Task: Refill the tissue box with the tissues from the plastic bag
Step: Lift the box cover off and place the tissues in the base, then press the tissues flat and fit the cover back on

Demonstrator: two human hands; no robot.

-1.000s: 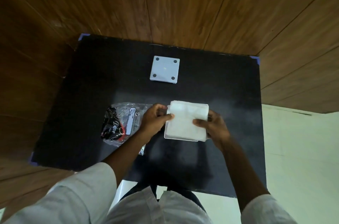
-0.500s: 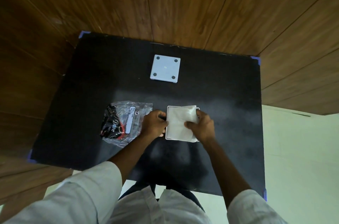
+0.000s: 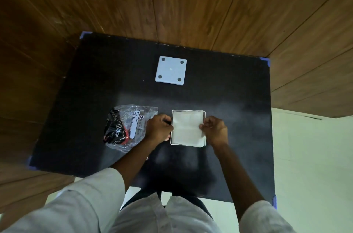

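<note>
Plastic bag (image 3: 128,125) lies emptied at left on the black table (image 3: 238,99). Left hand (image 3: 158,130) curls against the tissue box (image 3: 171,137) wall; tissues (image 3: 188,127), held above a second ago, now sit inside. Right hand (image 3: 214,131) pinches their right edge, lid (image 3: 171,70) apart behind: closing looks next.

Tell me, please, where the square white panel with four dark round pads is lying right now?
In the head view, the square white panel lies flat on the far middle of the black table, apart from and beyond the open white tissue box.
</note>
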